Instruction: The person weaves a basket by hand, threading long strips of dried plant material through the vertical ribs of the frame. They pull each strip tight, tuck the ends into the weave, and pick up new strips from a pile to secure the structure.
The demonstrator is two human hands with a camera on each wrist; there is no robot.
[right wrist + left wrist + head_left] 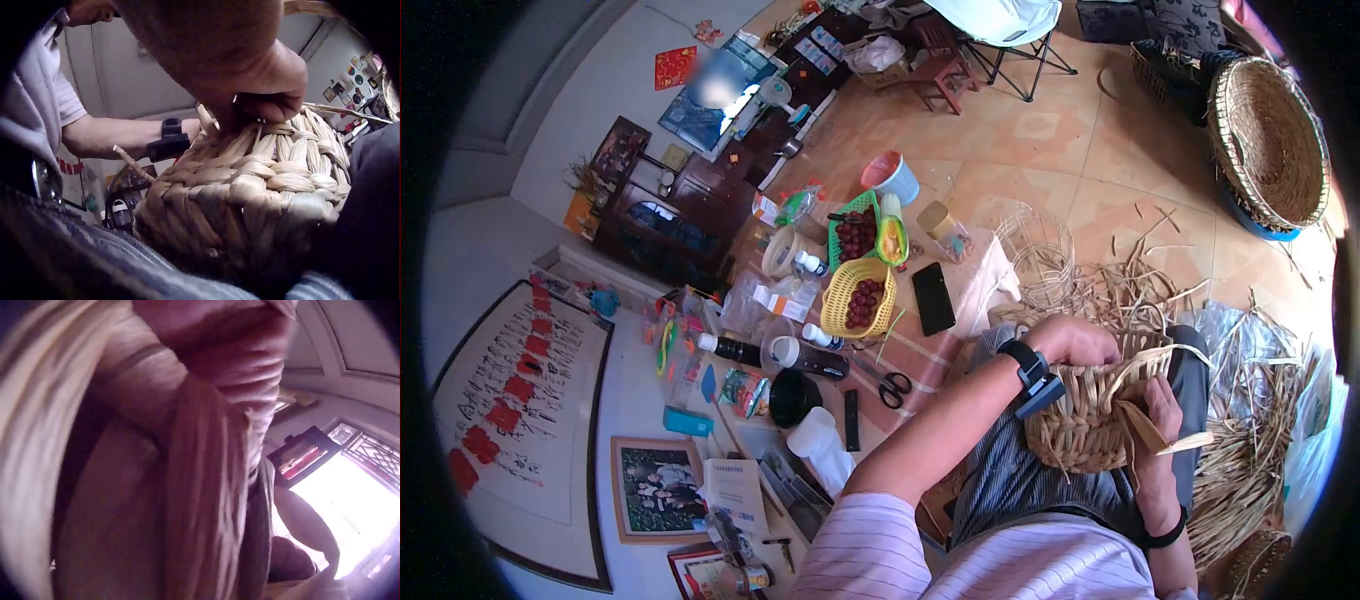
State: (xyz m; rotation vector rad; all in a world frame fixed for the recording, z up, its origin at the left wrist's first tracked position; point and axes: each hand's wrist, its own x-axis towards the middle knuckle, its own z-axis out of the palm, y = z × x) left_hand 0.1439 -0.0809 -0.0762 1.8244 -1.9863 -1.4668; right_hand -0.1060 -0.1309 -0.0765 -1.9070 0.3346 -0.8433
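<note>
A half-woven basket (1080,420) of flat dried plant strips rests on the person's lap. My left hand (1082,340) reaches over its far side and grips the rim there, its fingertips hidden behind the weave. In the left wrist view, creased skin of that hand (244,369) shows close beside broad strips (206,494). My right hand (1157,412) is at the basket's right edge, fingers curled, pinching a flat strip (1142,430). In the right wrist view, the right hand (250,75) bends down over the thick braided weave (269,175), its fingertips in shadow at the rim.
Loose strips (1250,480) lie heaped on the right. The table (920,385) at left bears a black phone (933,299), scissors (892,388), a yellow basket of grapes (840,325) and several bottles. A large round woven basket (1268,140) stands on the floor at upper right.
</note>
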